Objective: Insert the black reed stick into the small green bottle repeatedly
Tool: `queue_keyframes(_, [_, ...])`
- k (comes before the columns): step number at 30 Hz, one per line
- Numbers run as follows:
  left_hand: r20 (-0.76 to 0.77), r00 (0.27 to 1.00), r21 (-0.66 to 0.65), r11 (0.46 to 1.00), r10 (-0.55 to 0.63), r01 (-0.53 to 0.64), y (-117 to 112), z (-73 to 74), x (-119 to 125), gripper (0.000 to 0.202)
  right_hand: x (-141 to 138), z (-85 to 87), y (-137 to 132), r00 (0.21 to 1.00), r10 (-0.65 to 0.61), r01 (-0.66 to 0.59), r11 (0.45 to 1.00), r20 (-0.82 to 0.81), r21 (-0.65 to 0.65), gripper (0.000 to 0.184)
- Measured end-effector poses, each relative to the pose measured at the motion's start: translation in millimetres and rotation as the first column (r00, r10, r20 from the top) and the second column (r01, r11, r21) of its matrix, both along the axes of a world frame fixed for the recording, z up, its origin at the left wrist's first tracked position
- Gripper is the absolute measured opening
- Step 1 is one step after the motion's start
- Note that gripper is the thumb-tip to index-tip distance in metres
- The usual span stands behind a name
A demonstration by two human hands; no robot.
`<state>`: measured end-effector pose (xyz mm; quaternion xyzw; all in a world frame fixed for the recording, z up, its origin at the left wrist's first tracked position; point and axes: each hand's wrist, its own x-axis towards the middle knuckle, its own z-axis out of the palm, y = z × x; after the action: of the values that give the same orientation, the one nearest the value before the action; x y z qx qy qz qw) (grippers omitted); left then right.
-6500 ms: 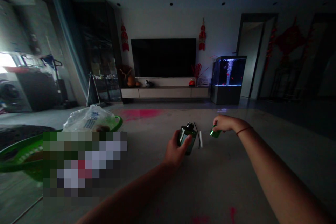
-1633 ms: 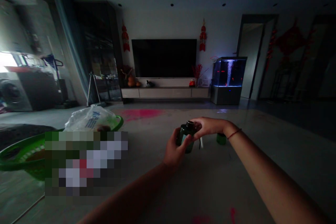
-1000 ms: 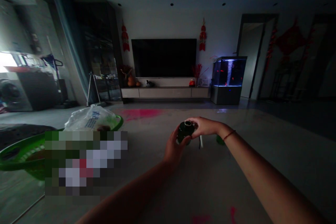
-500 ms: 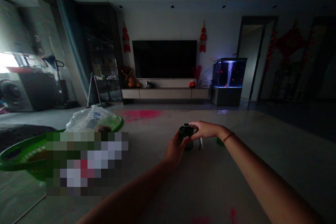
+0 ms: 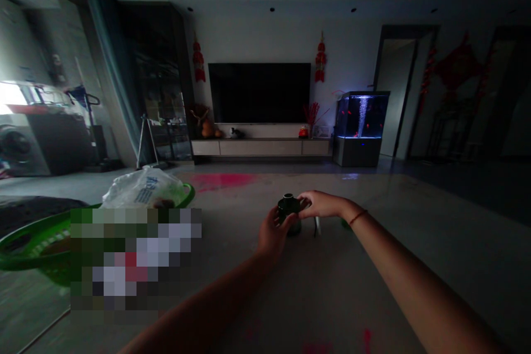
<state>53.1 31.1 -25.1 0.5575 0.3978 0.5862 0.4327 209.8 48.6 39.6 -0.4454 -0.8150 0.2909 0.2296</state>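
Two hands meet on one small dark green bottle; it stands upright on the table, about mid-surface, straight ahead of the person. The left hand has its fingers wrapped round the body from the near side, thumb up against it, a firm closed hold; the right hand comes in from the other side with fingers curled at the neck, though in this dim light I cannot tell whether they pinch it or merely rest there; the mouth looks uncapped. Just right of the bottle lies a thin white stick; by the right wrist a bit of green, perhaps the cap, peeks out. To my eye the step in hand is work at the neck while the left steadies; any further handling calls for that left grip to keep the bottle upright, since an open mouth could spill. Off to the left sits a green basket with a bag in it.
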Motion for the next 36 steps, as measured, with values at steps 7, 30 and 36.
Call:
queue_keyframes(7, [0.029,0.995,-0.041,0.995,0.097,-0.096,4,-0.9,-1,0.046,-9,-11.1,2,0.999,-0.003,0.005,0.999,0.034,-0.042,0.038])
queue_keyframes(30, [-0.082,0.986,-0.024,0.989,0.146,-0.148,4,5.9,-8,0.030,-20,-42.1,5,0.909,0.054,-0.103,0.990,-0.413,-0.096,0.049])
queue_keyframes(36, [-0.080,0.991,0.002,0.994,0.112,-0.112,7,1.2,-7,0.029,-5,-26.7,6,0.966,0.040,-0.077,0.987,-0.256,-0.138,0.051])
